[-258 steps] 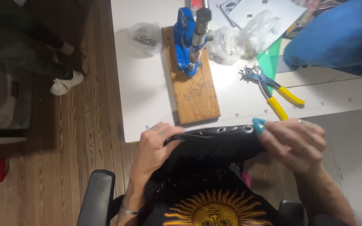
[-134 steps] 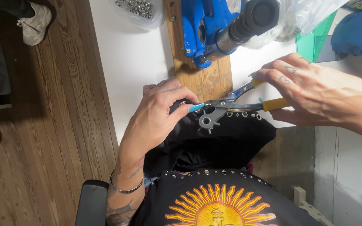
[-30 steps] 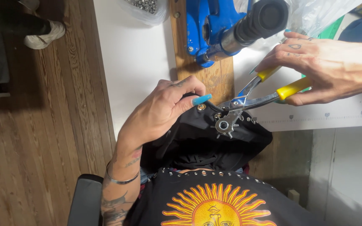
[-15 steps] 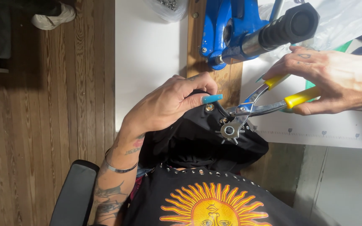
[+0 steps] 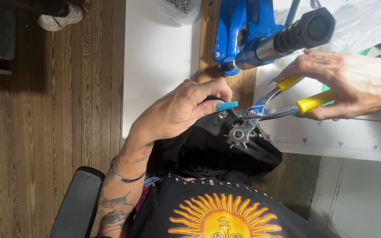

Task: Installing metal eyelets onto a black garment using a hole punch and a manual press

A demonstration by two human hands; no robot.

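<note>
My left hand pinches the edge of a black garment fitted with metal eyelets, holding it up at the front edge of the white table. My right hand grips the yellow handles of revolving punch pliers. The pliers' jaws bite the garment's edge right beside my left fingertips, and the star-shaped punch wheel hangs just below the fabric edge.
A blue hand press with a black grip stands on a wooden board behind my hands. A clear bag of metal eyelets lies at the back, another plastic bag to the right. Another person's white shoe rests on the wooden floor. A black chair armrest sits lower left.
Over the last second my hands and the pliers have stayed on the garment's edge; the pliers' handles have closed slightly and the view shifted a little.
</note>
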